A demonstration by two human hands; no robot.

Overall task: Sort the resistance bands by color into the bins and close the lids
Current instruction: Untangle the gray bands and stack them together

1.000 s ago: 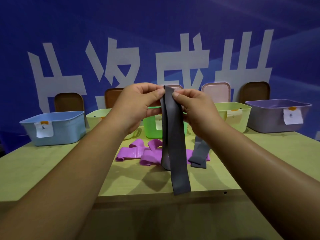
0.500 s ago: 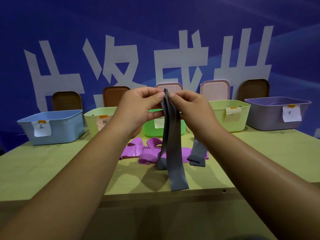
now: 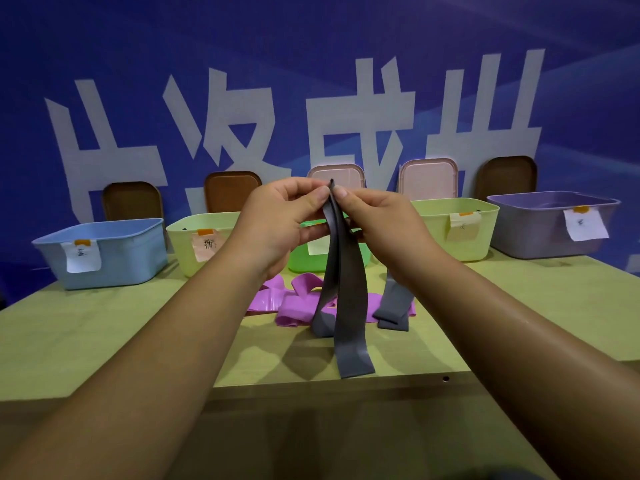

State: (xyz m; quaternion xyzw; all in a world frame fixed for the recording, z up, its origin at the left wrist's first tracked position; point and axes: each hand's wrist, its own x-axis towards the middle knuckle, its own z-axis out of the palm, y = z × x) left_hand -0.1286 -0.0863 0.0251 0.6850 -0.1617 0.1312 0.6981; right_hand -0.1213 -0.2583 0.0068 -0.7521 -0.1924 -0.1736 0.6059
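A staged, studio-like space: a blue printed backdrop (image 3: pixel 311 46) with huge white characters fills twelve o'clock, behind a plain worktop (image 3: pixel 86 334) carrying paper-tagged bins (image 3: pixel 138 261).

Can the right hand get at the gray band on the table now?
Probably not yet: right hand and left hand both pinch the hanging gray band. The lying gray band below is uncovered, though.

Both hands, left hand (image 3: pixel 277 220) and right hand (image 3: pixel 384 223), are pinching the top of a grey band (image 3: pixel 349 306) hanging above the table (image 3: pixel 104 341).
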